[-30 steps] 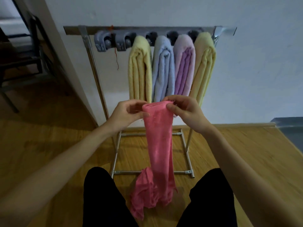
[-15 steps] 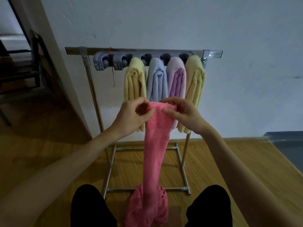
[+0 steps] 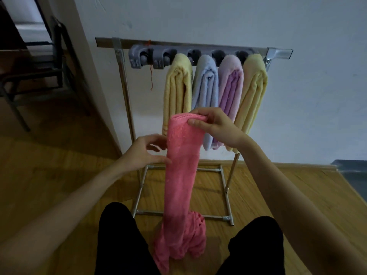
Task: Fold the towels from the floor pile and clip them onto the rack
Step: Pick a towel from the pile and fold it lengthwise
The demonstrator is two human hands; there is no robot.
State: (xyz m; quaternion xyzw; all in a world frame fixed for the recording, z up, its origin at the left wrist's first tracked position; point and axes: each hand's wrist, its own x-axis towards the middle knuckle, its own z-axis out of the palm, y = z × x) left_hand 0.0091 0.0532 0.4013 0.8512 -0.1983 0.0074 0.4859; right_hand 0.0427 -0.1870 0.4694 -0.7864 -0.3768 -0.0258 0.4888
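Pink towel (image 3: 181,165), one, pinched at its top by my right hand (image 3: 215,126); my left hand (image 3: 146,151) touched its side, fingers relaxed; four folded towels (image 3: 214,96) hung on one rack (image 3: 123,80).

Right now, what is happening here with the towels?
A person is folding a pink towel in front of the rack. The right hand pinches its top edge, while the left hand touches its side lower down. Its lower end lies bunched on the floor. Four folded towels hang clipped on the rack; two clips are empty.
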